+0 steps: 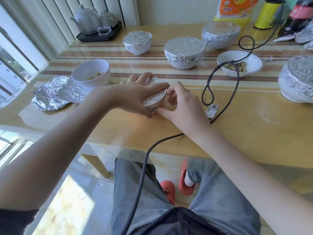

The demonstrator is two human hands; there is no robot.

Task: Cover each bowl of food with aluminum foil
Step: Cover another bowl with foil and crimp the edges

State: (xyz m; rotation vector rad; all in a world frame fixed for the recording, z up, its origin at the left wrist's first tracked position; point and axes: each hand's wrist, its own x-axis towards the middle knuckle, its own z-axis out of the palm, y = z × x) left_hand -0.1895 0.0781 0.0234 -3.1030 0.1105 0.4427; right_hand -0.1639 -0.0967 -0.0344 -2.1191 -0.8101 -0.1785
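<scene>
Your left hand (135, 95) and right hand (179, 102) clasp the small foil-capped white bowl (155, 99); pinch its thin, tear-prone foil at the rim.

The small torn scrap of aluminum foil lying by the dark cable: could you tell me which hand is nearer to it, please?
Right. The right hand pinches the small foil-covered bowl just left of the small torn scrap of aluminum foil; the left hand grips that bowl from its far side.

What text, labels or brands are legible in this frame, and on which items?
None can be quoted.
Orange and yellow package: large characters and small print, blurred and cut off by the top edge.
Dark bottle: red label, too blurred to read.
Yellow-green canister: no text visible.
</scene>
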